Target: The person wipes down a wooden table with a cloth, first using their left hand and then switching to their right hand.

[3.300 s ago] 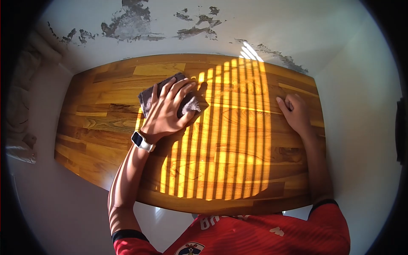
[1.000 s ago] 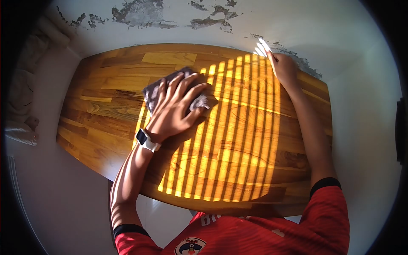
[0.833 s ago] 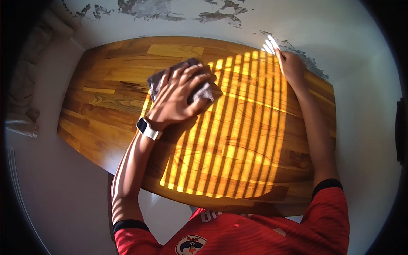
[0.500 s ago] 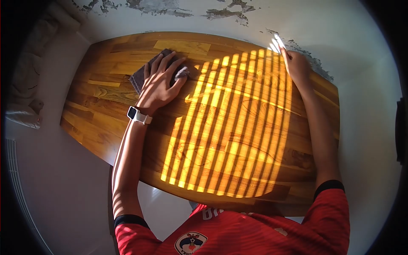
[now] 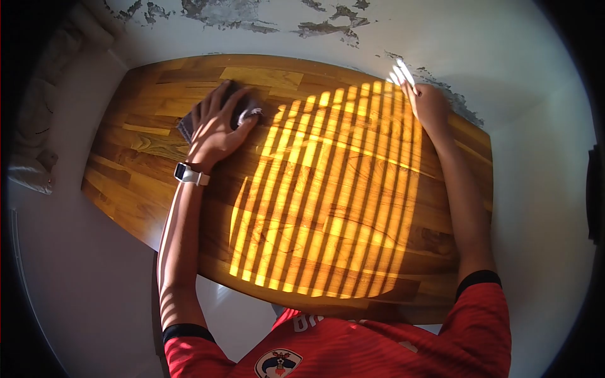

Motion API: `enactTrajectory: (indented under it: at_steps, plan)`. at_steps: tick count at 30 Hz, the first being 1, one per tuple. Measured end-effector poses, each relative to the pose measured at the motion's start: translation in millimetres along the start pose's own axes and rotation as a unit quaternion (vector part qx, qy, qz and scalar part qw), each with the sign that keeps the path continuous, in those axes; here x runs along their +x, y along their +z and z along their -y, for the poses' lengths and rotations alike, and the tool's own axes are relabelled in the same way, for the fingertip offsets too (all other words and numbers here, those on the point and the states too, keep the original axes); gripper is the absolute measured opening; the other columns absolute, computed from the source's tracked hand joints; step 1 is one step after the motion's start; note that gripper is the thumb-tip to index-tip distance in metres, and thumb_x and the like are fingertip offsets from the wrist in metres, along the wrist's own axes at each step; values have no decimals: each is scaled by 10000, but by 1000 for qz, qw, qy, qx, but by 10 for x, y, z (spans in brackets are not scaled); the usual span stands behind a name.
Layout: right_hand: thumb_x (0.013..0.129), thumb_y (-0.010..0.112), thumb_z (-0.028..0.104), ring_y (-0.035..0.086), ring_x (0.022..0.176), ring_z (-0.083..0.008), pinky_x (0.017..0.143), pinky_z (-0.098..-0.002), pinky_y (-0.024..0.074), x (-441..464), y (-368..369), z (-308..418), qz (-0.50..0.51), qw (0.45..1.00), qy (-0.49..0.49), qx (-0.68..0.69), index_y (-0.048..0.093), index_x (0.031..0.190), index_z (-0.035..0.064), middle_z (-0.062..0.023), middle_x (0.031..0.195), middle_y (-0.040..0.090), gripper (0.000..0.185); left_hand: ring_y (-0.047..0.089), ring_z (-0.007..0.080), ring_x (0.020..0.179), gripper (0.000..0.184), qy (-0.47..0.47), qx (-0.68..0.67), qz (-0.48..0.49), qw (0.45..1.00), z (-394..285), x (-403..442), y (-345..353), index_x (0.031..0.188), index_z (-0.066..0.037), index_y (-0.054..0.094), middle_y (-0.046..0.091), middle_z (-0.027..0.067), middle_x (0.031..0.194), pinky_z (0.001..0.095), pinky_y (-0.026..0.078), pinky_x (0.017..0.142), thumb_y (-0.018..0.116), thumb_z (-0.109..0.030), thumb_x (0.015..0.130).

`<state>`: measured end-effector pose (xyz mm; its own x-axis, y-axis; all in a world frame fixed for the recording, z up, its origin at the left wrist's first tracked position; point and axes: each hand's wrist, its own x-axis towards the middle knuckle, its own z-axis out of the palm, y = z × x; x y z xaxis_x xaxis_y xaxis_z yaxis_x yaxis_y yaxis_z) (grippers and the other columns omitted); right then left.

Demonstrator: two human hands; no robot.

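My left hand [image 5: 217, 131] presses down on a dark grey cloth [image 5: 187, 128] with its fingers spread over it. The cloth lies on the wooden tabletop [image 5: 353, 220], toward its left back part, and shows around the fingers and beside the thumb. A white watch [image 5: 191, 174] is on my left wrist. At the right back edge of the tabletop, near the wall, is my right hand [image 5: 432, 104], with its fingers curled; whether anything is inside them is hidden. Bars of sunlight cross the wood between the two hands.
Behind the tabletop stands a white wall [image 5: 283, 47] with peeling grey patches [image 5: 220, 11]. Another wall [image 5: 542, 189] runs along the right side. Light-coloured fabric [image 5: 31, 164] is at the far left, beyond the tabletop's edge.
My left hand has shifted left with the cloth across the wood. My right hand moved from the tabletop's right part to its back edge. The view has also tilted slightly.
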<state>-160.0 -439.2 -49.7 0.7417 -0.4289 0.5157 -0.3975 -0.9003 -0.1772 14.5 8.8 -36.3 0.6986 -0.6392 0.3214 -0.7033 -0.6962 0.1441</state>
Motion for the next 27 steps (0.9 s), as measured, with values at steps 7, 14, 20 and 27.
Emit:
enactTrajectory:
  at_steps: [7,14,20,27]
  plan:
    - [992,707,451,546,528,-352,541,-450,430,-5,-40,18,17,999,-8,43,525,640,50,-176,576,529,564,276,437,1566,902,-143,53,35,988,244,2,-52,1646,-308,385,323,146,1712,631,174,1252,626,-747,896]
    - [981,745,395,510,507,-338,535,-455,429,-5,19,-40,-24,997,-17,67,511,655,51,-154,566,524,528,322,438,1544,896,72,-17,61,995,-363,-142,-111,1626,-256,430,362,170,1687,578,225,1246,694,-662,871]
    - [1052,656,259,647,647,-316,617,-426,483,-99,-120,123,2,993,-26,113,599,884,29,-156,728,653,290,402,400,1500,924,99,-77,45,991,-315,-91,-76,1611,-254,463,395,138,1671,578,241,1247,746,-644,822]
    - [1046,661,161,702,811,-333,711,-409,523,-132,-114,227,-56,974,-107,191,655,956,0,-177,891,716,185,393,366,1514,805,-58,12,4,998,297,23,-67,1610,-282,457,436,71,1660,545,251,1253,649,-659,926]
